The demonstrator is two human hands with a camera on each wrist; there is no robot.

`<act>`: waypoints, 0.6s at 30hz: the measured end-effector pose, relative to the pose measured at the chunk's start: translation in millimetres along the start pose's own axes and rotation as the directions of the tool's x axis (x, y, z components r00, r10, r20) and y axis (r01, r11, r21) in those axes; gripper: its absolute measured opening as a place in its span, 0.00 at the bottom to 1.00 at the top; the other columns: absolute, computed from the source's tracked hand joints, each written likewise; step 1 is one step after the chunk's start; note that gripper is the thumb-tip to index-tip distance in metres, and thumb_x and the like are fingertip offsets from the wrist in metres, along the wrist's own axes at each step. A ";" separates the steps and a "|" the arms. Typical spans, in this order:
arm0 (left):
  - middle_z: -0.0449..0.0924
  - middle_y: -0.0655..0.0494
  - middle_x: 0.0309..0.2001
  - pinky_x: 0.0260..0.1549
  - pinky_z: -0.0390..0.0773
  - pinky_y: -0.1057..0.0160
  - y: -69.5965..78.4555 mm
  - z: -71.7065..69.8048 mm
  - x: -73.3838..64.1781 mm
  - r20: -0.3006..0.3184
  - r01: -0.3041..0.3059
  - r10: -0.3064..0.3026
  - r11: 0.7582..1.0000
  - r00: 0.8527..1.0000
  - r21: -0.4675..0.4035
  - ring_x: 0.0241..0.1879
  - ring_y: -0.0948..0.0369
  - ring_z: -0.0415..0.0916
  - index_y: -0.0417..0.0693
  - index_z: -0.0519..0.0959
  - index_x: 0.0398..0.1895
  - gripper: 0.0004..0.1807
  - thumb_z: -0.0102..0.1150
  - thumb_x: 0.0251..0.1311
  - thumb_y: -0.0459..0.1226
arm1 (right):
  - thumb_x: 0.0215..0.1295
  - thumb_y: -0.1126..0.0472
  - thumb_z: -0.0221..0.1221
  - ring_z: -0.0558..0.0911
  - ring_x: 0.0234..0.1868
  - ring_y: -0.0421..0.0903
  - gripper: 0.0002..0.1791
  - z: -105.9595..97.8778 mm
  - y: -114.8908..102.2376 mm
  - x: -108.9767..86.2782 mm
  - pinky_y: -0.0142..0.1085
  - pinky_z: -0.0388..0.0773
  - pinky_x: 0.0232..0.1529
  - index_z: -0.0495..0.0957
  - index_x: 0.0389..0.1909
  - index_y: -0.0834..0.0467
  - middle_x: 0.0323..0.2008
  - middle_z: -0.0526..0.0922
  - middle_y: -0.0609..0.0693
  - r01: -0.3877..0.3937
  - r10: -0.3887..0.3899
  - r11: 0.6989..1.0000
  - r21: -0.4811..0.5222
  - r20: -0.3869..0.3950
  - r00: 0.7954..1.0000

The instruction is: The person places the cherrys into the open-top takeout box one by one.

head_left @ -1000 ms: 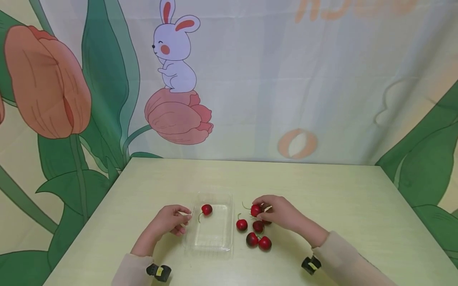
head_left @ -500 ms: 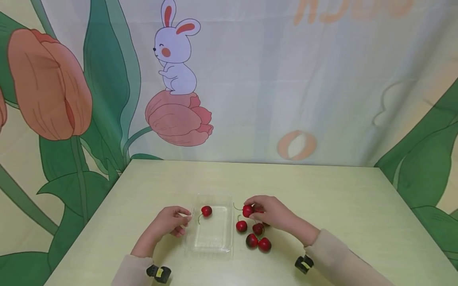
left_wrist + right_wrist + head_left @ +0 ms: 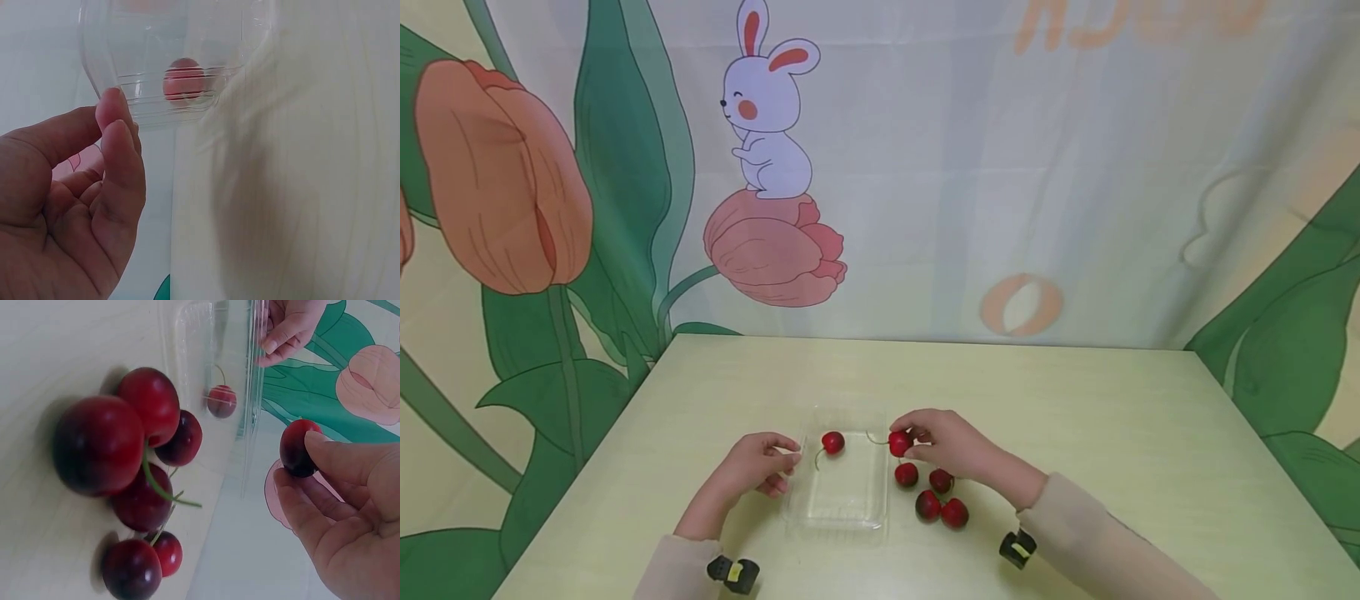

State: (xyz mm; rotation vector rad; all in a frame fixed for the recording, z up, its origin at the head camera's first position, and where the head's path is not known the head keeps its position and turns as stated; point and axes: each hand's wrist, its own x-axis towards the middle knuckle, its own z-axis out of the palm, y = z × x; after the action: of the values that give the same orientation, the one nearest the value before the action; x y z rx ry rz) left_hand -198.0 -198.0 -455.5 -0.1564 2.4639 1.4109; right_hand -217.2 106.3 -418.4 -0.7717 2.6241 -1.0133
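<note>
In the head view, a clear plastic box (image 3: pixel 838 492) stands on the table with one red cherry (image 3: pixel 832 442) lying in it. The thumb and fingertips of my left hand (image 3: pixel 760 462) pinch the box's left rim, as the left wrist view also shows at the clear wall (image 3: pixel 150 94). My right hand (image 3: pixel 951 446) holds another cherry (image 3: pixel 299 448) between thumb and fingers, above the table by the box's right edge. Its green stem points left over the rim. Several dark red cherries (image 3: pixel 928 505) lie on the table just below that hand; part of the group is hidden behind it.
The pale wooden table (image 3: pixel 1075 400) reaches back to a curtain (image 3: pixel 910 167) printed with a rabbit and tulips. Black wrist cameras sit below the left sleeve (image 3: pixel 677 567) and the right sleeve (image 3: pixel 1090 533).
My right hand has moved left with the cherry, from over the loose cherries to the box's right edge. My left hand and the box have stayed in place.
</note>
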 end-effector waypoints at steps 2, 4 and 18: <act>0.81 0.48 0.32 0.23 0.83 0.66 0.0 0.4 0.2 -0.003 0.002 -0.002 1.000 1.000 0.000 0.20 0.62 0.77 0.33 0.79 0.54 0.15 0.60 0.70 0.35 | 0.66 0.69 0.64 0.84 0.50 0.49 0.17 2.7 -1.3 1.9 0.50 0.82 0.61 0.81 0.56 0.61 0.48 0.87 0.52 -0.004 0.004 1.000 0.006 0.005 1.000; 0.81 0.48 0.31 0.24 0.84 0.66 0.0 0.5 0.2 -0.004 0.004 -0.004 1.000 1.000 0.001 0.20 0.62 0.78 0.33 0.79 0.54 0.15 0.60 0.70 0.35 | 0.66 0.69 0.64 0.84 0.51 0.50 0.18 5.4 -3.2 4.2 0.51 0.81 0.62 0.81 0.56 0.61 0.49 0.86 0.53 -0.013 0.013 1.000 0.016 0.012 1.000; 0.81 0.48 0.32 0.24 0.84 0.65 -0.2 -0.2 0.0 -0.013 0.006 -0.006 1.000 1.000 0.009 0.20 0.62 0.78 0.33 0.78 0.54 0.15 0.60 0.70 0.35 | 0.65 0.69 0.65 0.85 0.51 0.53 0.18 22.1 -22.9 20.7 0.50 0.83 0.58 0.82 0.56 0.62 0.50 0.88 0.55 0.021 -0.023 1.000 0.019 0.072 0.997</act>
State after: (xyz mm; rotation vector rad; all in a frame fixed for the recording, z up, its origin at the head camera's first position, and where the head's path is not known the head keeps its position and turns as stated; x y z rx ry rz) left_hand -198.0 -198.3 -455.6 -0.1709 2.4779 1.4000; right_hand -217.1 68.4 -419.7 -0.8192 2.5472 -0.9945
